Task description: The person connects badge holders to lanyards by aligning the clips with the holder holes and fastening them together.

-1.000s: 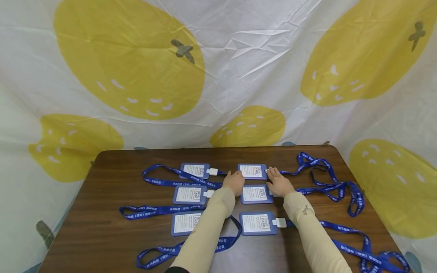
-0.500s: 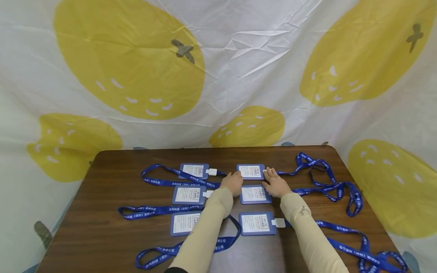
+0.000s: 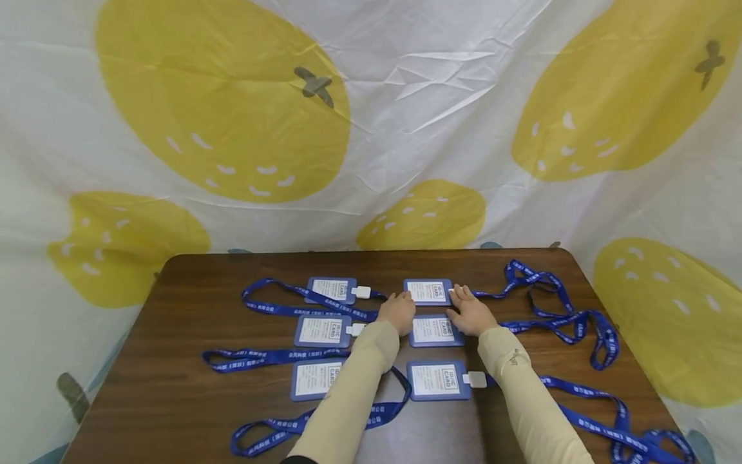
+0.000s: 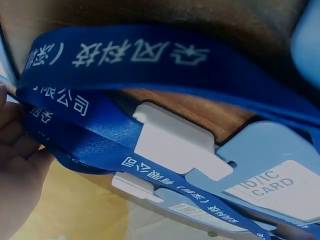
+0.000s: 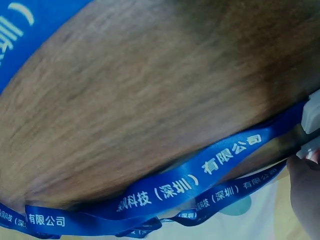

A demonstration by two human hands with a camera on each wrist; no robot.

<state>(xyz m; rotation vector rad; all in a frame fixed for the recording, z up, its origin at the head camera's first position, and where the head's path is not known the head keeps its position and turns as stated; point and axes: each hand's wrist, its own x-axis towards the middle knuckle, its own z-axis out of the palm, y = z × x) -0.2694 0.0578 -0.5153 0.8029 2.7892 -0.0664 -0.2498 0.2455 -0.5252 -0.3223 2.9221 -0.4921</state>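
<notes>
Two columns of blue-framed ID badges with white clips and blue lanyards lie on the brown table [image 3: 174,361]. My left hand [image 3: 397,314], fingers extended, has its fingertips right at the left edge of the far right-column badge [image 3: 426,292]. At that badge's other end, my right hand [image 3: 472,312] has its fingertips over the white clip, partly hiding it. Just nearer lies the middle badge [image 3: 435,330], its clip hidden by the right hand. In the left wrist view, the left hand [image 4: 20,175] shows beside a printed lanyard [image 4: 120,55]; the right wrist view shows part of the right hand [image 5: 305,192] near the clips.
The nearest right-column badge [image 3: 438,380] has its lanyard [image 3: 597,422] trailing right. Left-column badges [image 3: 322,330] lie alongside, the nearest partly covered by my left sleeve [image 3: 350,396]. Lanyard loops spread to both sides. A lemon-patterned cloth [image 3: 371,148] hangs behind the table.
My right hand has shifted slightly left, and the right end of the far badge lies a touch further left. The left hand stays at the badge's left edge.
</notes>
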